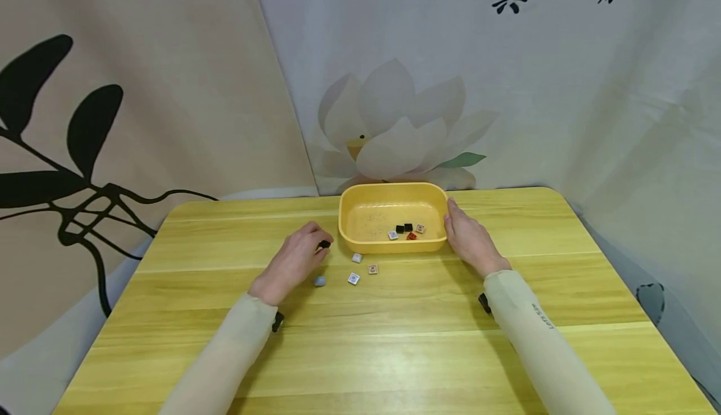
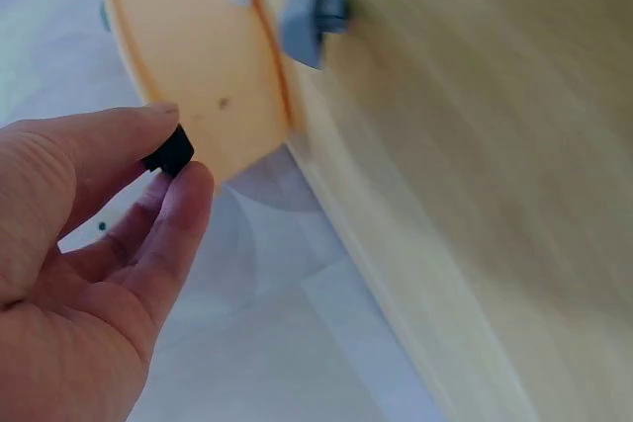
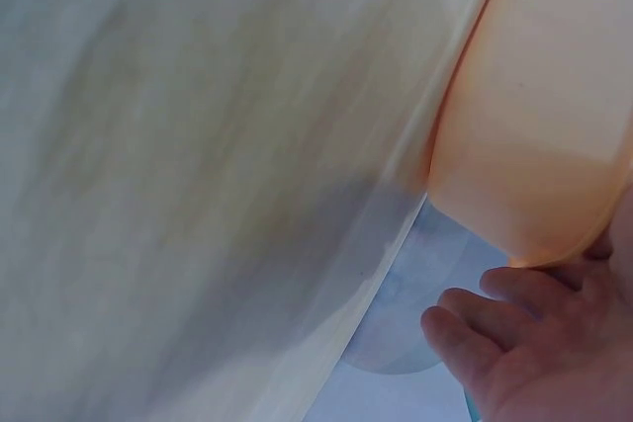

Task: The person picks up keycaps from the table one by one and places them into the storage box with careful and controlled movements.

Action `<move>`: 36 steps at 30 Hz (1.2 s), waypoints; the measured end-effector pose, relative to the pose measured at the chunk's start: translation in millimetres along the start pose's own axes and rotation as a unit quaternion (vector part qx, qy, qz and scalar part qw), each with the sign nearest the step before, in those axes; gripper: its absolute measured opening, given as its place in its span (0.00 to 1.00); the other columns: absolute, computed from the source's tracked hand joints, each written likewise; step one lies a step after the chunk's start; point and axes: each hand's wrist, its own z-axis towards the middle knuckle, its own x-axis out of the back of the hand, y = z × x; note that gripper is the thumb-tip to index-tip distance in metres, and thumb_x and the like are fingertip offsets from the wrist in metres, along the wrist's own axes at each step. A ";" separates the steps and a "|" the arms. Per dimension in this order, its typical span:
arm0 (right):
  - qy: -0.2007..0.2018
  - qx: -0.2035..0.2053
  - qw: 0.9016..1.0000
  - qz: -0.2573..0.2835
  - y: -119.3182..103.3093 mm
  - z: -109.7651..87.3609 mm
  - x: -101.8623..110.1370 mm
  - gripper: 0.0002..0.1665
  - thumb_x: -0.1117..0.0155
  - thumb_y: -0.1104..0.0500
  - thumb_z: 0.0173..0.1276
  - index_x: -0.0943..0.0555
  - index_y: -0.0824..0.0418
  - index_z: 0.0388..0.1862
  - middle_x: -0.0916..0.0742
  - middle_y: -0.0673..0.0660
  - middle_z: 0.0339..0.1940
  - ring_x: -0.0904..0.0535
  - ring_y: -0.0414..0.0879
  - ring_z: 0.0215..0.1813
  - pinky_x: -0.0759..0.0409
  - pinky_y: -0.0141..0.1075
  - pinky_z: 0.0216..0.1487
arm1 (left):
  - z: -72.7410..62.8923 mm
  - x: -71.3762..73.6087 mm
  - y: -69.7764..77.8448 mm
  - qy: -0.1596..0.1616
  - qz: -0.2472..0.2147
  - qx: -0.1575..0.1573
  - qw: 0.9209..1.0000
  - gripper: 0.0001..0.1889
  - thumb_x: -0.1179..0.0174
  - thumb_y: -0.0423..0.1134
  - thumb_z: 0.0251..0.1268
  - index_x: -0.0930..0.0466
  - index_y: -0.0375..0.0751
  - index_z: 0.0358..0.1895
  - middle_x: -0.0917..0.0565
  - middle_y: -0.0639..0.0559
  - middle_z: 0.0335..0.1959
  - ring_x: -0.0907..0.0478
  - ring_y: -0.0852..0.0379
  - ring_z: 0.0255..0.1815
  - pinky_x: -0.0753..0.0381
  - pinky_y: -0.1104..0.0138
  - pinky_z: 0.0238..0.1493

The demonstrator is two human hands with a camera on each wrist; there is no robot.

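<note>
My left hand (image 1: pixel 295 258) is just left of the yellow plastic bin (image 1: pixel 394 247), pinching a small black keycap (image 2: pixel 172 151) between thumb and fingertips. On the table by that hand lies a blue-grey keycap (image 1: pixel 320 281), which shows a square stem in the left wrist view. White keycaps (image 1: pixel 353 278) and a brown-and-white keycap (image 1: pixel 373 269) lie in front of the bin. Against the bin's right end rests my right hand (image 1: pixel 472 240), its fingers loosely extended along the outer wall. Inside the bin are black keycaps (image 1: pixel 408 227), a red keycap (image 1: pixel 412 236) and light ones.
The wooden table (image 1: pixel 383 352) runs forward to a printed cloth backdrop (image 1: pixel 225 89). The bin stands near the far edge of the table. A black wrist strap piece (image 1: pixel 484 303) shows under the right sleeve.
</note>
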 end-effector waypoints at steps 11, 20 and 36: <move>-0.001 -0.006 1.000 0.003 0.2 -0.2 0.7 0.34 0.65 0.55 0.88 0.53 0.68 0.85 0.42 0.67 0.84 0.41 0.65 0.80 0.41 0.57 0.78 | 27.3 6.8 33.2 0.068 -0.012 -0.017 0.997 0.10 0.32 0.30 0.69 0.12 0.36 0.50 0.16 0.44 0.48 0.18 0.50 0.43 0.17 0.58 0.44; 0.006 -0.005 1.000 0.007 0.1 0.4 -0.4 0.34 0.65 0.54 0.88 0.52 0.67 0.85 0.41 0.66 0.84 0.39 0.64 0.80 0.40 0.56 0.77 | 50.8 0.7 53.7 0.056 -0.020 -0.025 0.998 0.10 0.32 0.31 0.70 0.12 0.37 0.52 0.15 0.45 0.49 0.18 0.49 0.46 0.17 0.59 0.47; 0.003 -0.009 1.000 -0.009 -2.9 0.5 0.1 0.34 0.64 0.55 0.88 0.53 0.70 0.84 0.39 0.68 0.82 0.37 0.65 0.78 0.38 0.57 0.76 | 89.9 -23.5 53.5 -0.006 -0.003 -0.020 1.000 0.12 0.35 0.30 0.72 0.12 0.35 0.55 0.13 0.43 0.54 0.17 0.47 0.56 0.17 0.57 0.57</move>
